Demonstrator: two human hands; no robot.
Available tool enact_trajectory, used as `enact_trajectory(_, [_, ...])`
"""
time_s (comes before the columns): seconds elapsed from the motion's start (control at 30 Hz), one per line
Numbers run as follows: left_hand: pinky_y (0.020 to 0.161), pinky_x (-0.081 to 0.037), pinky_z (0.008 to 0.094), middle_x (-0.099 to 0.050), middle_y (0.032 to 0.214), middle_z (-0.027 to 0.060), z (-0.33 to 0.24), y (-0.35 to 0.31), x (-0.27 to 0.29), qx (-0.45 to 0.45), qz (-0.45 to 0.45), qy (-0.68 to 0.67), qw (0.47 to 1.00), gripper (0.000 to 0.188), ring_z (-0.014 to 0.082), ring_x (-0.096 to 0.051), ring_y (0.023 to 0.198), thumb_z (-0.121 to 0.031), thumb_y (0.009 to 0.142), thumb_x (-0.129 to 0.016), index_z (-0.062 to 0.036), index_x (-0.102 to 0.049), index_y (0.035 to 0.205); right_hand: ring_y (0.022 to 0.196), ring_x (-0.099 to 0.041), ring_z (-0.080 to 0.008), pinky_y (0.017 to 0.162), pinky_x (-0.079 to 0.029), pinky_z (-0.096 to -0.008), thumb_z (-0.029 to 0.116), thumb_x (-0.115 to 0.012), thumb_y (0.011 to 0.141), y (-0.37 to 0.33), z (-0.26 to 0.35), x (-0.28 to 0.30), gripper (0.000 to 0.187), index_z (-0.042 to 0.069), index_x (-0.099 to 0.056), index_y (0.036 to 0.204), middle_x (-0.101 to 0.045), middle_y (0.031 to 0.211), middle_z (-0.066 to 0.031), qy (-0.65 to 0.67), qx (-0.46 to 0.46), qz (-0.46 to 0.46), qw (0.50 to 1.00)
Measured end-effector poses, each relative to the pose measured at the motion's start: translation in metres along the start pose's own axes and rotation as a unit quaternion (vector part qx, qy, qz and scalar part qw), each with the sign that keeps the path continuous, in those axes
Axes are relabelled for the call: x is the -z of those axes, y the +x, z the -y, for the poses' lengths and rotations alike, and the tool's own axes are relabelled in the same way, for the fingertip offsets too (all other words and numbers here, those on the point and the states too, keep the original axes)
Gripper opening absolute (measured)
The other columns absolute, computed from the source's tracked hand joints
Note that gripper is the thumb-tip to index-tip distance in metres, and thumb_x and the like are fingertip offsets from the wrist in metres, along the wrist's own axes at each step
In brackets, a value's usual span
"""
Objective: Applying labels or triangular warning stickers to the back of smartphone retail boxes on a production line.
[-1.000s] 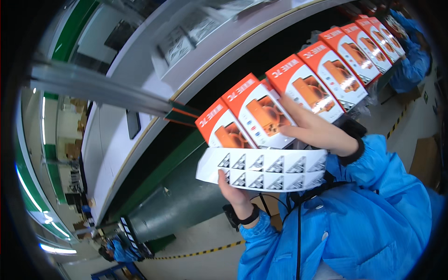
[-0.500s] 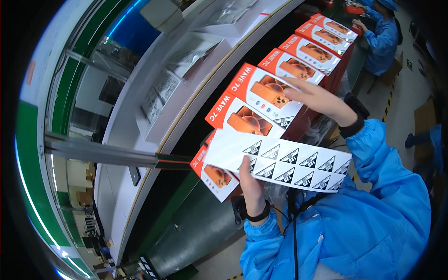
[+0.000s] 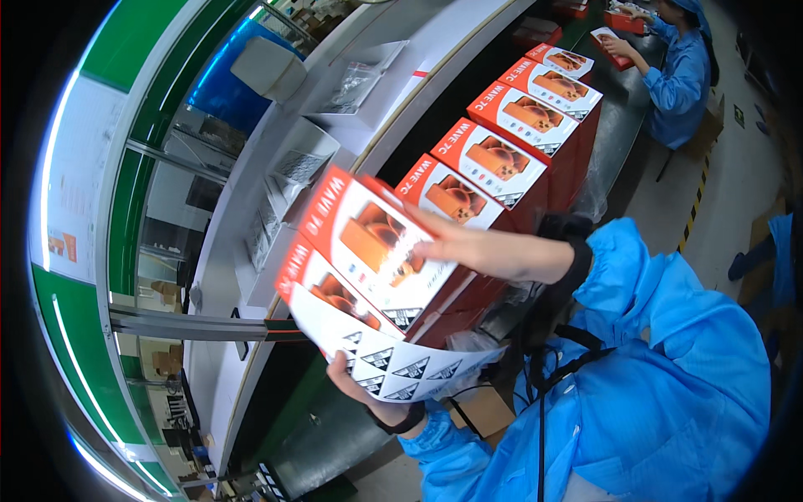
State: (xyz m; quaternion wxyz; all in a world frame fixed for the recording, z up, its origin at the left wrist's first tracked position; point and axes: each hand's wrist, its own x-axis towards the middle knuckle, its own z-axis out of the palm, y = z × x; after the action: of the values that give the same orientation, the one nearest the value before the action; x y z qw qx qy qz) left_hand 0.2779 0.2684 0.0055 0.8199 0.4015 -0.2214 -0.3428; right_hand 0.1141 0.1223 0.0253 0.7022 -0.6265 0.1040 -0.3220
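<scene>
My right hand (image 3: 468, 249) grips a red and white phone box (image 3: 389, 251) near its right edge, the thumb lying on its top and the fingers partly hidden along the far side. A black triangular sticker marks one corner of this box. Beside it, nearer me, is another red and white box, partly covered by a white sheet of triangular stickers (image 3: 427, 368). My left hand (image 3: 364, 391) pinches the sheet's lower left edge, with the thumb on top and the other fingers hidden under it. The sheet curves over the near side of the boxes.
More red phone boxes (image 3: 506, 159) stand in a row going back to the right. White trays (image 3: 355, 88) with small bagged items sit on the shelf at left. A metal bar (image 3: 188, 325) juts in from the left. Far right, a co-worker (image 3: 682, 79) in blue holds a box.
My right hand has come left and closed on a box, which now stands away from the row, beside the nearer box. My left hand has moved down and left with the sheet, which now bends.
</scene>
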Motion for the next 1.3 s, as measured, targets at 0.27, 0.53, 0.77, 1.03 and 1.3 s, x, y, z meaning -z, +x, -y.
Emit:
enact_trajectory(0.27, [0.087,-0.046,0.0302,-0.060,0.106,0.0114,0.077,0.053,-0.072,0.118,-0.025,0.057,0.991,0.043,0.0203,-0.060,0.091,-0.032,0.091,-0.044,0.0012,-0.049,0.117,0.112,-0.054,-0.0153,0.094,-0.044,-0.0287,0.046,-0.045,0.093,0.013,0.033,0.147,0.054,0.006,-0.043,0.130,-0.053,0.126,-0.0096,0.144,-0.187,0.007,0.972])
enact_trajectory(0.53, [0.097,-0.041,0.0458,-0.050,0.128,0.0139,0.102,0.068,-0.053,0.113,0.130,-0.027,0.985,0.052,0.0308,-0.051,0.115,-0.035,0.094,-0.032,-0.0006,-0.039,0.132,0.105,-0.055,-0.0117,0.090,-0.044,-0.0291,0.044,-0.044,0.094,0.012,-0.015,0.172,0.048,0.007,-0.051,0.123,-0.056,0.122,-0.0055,0.141,-0.107,-0.131,0.975])
enact_trajectory(0.77, [0.094,-0.044,0.0419,-0.048,0.129,0.0128,0.154,0.080,-0.023,0.082,0.078,0.076,0.991,0.061,0.0280,-0.051,0.114,-0.049,0.091,-0.043,-0.0051,-0.037,0.133,0.103,-0.056,-0.0116,0.088,-0.045,-0.0267,0.049,-0.043,0.093,0.019,-0.043,0.180,0.056,0.008,-0.042,0.131,-0.054,0.124,-0.0086,0.137,-0.149,-0.123,0.971])
enact_trajectory(1.03, [0.094,-0.042,0.0431,-0.051,0.125,0.0110,0.093,0.079,-0.107,0.025,0.295,0.085,0.951,0.060,0.0264,-0.052,0.113,-0.049,0.089,-0.047,-0.0059,-0.041,0.130,0.113,-0.051,-0.0124,0.095,-0.042,-0.0294,0.046,-0.037,0.096,0.015,0.072,0.217,0.057,0.006,-0.035,0.136,-0.048,0.132,-0.0087,0.138,-0.089,0.004,0.986])
enact_trajectory(1.3, [0.099,-0.037,0.0416,-0.047,0.129,0.0071,0.219,0.073,-0.204,0.030,0.151,0.087,0.984,0.057,0.0232,-0.048,0.117,-0.047,0.091,-0.047,-0.0096,-0.037,0.133,0.124,-0.042,-0.0159,0.096,-0.041,-0.0330,0.039,-0.037,0.097,-0.032,0.073,0.335,0.050,0.014,-0.031,0.139,-0.039,0.139,-0.0085,0.091,-0.063,-0.129,0.986])
